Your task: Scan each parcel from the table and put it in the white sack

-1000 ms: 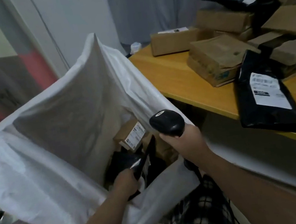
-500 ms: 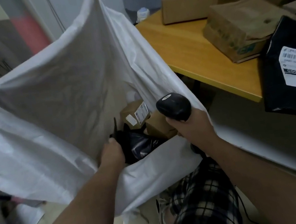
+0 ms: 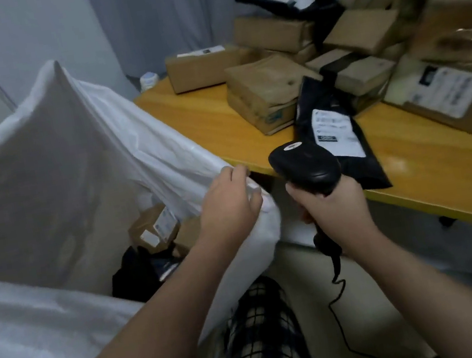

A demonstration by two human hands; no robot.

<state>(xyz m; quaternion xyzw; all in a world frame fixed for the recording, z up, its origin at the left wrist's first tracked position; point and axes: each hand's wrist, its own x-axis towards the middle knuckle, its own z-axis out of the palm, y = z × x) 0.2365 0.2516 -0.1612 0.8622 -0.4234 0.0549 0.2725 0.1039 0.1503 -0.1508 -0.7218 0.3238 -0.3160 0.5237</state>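
Observation:
The white sack point(image 3: 50, 165) stands open at the left. Inside it lie a labelled brown box point(image 3: 155, 227) and a black bag point(image 3: 138, 271). My left hand point(image 3: 229, 201) sits at the sack's right rim with curled fingers, apparently pinching the white fabric. My right hand point(image 3: 335, 209) grips the black handheld scanner point(image 3: 306, 164) by its handle, beside the table edge. A black parcel bag point(image 3: 339, 137) with a white label lies on the yellow table point(image 3: 205, 112) just behind the scanner. Several brown cardboard parcels point(image 3: 270, 93) are piled further back.
A large labelled box point(image 3: 451, 101) sits at the right of the table. The scanner's cable point(image 3: 336, 293) hangs down toward the floor. My checked trouser leg point(image 3: 259, 336) is below the sack. A small white bottle point(image 3: 149, 79) stands behind the table's far corner.
My left hand has let go of the black bag, which now lies in the sack, and has risen to the sack's right rim. My right hand with the scanner has moved toward the table.

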